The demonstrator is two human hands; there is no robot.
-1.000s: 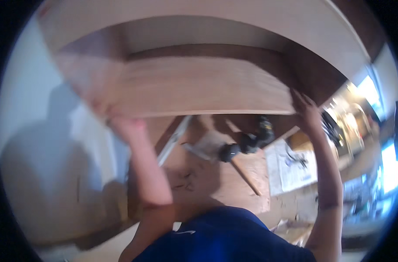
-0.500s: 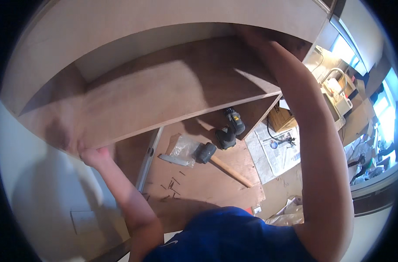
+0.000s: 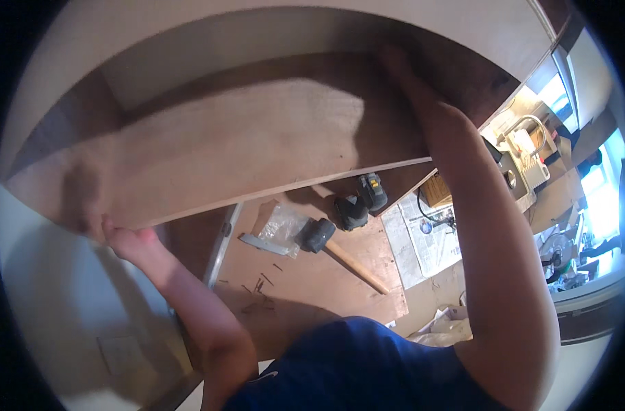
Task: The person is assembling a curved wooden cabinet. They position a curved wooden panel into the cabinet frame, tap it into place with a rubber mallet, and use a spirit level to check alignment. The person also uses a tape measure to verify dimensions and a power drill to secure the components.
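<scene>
A wide wooden shelf board (image 3: 244, 137) spans the inside of a cabinet. At the board's front left corner, my left hand (image 3: 126, 242) is closed round its edge, thumb up and the other fingers mostly hidden. My right arm reaches deep into the cabinet over the right end of the board. There my right hand (image 3: 394, 60) lies in dark shadow near the back and right side panel (image 3: 480, 85), its fingers too dim to make out. Below the shelf, a black-headed mallet (image 3: 317, 235) with a wooden handle rests on a lower panel (image 3: 326, 284).
Beside the mallet are a cordless power tool (image 3: 372, 192), a clear plastic bag (image 3: 279, 222), a small grey bar (image 3: 261, 244) and several scattered nails or screws (image 3: 261, 282). A metal level-like bar (image 3: 223, 243) leans left of these. Newspaper (image 3: 432, 240) and a sink (image 3: 511, 171) lie right.
The view has shifted, showing more of the cabinet's inside. My left hand stays at the shelf's front left corner; my right arm still reaches inside at the right.
</scene>
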